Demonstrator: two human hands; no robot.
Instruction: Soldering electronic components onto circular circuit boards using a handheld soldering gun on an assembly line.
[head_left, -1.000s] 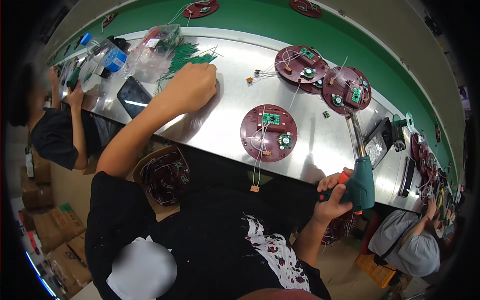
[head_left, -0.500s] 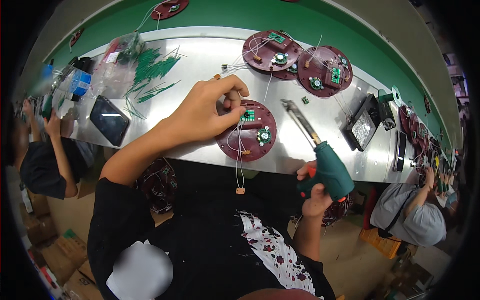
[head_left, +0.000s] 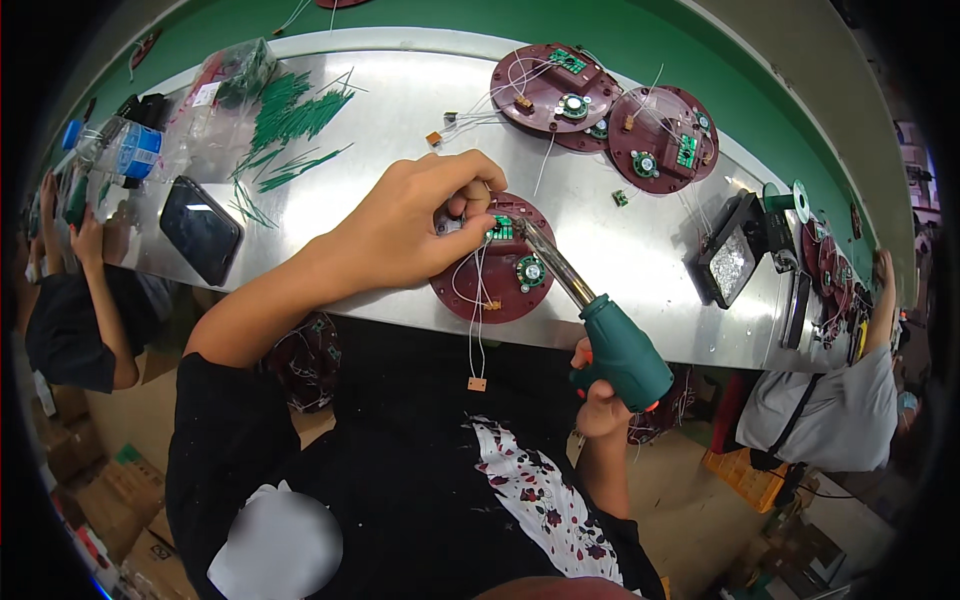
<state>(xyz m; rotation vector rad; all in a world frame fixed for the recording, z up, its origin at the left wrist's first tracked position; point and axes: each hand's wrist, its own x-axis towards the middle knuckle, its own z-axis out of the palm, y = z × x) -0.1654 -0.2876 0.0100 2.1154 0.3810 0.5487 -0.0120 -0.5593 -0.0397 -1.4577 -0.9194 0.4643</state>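
My right hand is wrapped round the handle of a green soldering gun. Its metal tip reaches the small green circuit board on a round maroon disc. Over the disc's left side, my left hand has thumb and finger pinched beside that board; what they hold is too small to make out. A small round green-rimmed part sits to the right on the disc. White wires run from the board over the bench edge to a hanging tan square piece.
More maroon discs with wires lie at the back. Green wire pieces, a plastic bag, a bottle and a phone are left. A black box and wire spool stand right. Co-workers sit both sides.
The soldering gun has moved left, bringing its tip from beside the disc onto the circuit board area. My left hand keeps its pinch in nearly the same place.
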